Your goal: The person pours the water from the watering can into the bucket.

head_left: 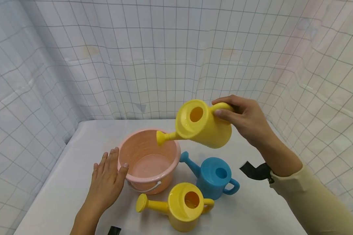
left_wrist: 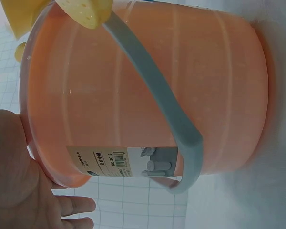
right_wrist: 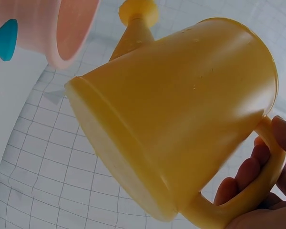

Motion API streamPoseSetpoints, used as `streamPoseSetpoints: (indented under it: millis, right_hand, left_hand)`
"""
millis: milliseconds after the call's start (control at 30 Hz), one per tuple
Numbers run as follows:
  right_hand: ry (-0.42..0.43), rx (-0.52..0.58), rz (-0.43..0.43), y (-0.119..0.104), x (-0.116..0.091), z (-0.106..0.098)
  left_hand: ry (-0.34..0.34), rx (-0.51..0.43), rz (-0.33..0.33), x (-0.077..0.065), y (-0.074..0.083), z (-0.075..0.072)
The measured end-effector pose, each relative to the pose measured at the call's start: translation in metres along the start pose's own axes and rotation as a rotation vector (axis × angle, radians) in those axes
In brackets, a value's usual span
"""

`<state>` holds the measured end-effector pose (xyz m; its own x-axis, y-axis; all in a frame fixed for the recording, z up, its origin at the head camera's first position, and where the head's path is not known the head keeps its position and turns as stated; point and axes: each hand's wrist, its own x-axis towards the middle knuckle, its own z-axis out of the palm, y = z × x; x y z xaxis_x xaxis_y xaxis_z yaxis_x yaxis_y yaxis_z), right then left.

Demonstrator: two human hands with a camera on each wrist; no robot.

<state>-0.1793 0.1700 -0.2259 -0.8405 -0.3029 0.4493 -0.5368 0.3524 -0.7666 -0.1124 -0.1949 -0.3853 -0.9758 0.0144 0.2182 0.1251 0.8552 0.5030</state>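
Note:
My right hand (head_left: 244, 117) grips the handle of a yellow watering can (head_left: 211, 133), held up in the air and tilted left. Its spout head hangs over the right side of a pink bucket (head_left: 167, 181). In the right wrist view fingers curl round the handle, and droplets dot the can's (right_wrist: 195, 90) side. My left hand (head_left: 107, 179) rests with straight fingers against the bucket's left rim. From the left wrist the bucket (left_wrist: 133, 105) shows a grey handle hanging down and a paper label. A little liquid seems to lie in the bucket's bottom.
A blue watering can (head_left: 213, 182) stands right of the bucket, its spout toward the bucket. In front stands a second yellow watering can (head_left: 182, 209) with liquid inside, its spout pointing left. Grid-patterned white curtains (head_left: 164, 65) enclose the white table (head_left: 61, 182) at the back and sides.

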Motion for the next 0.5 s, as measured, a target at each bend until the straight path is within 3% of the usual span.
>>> streamPoseSetpoints:
  millis: [500]
  right_hand:
    - [0.086, 0.136, 0.008, 0.018, -0.009, -0.008]
  left_hand:
    - [-0.014, -0.001, -0.005, 0.001, 0.0, 0.001]
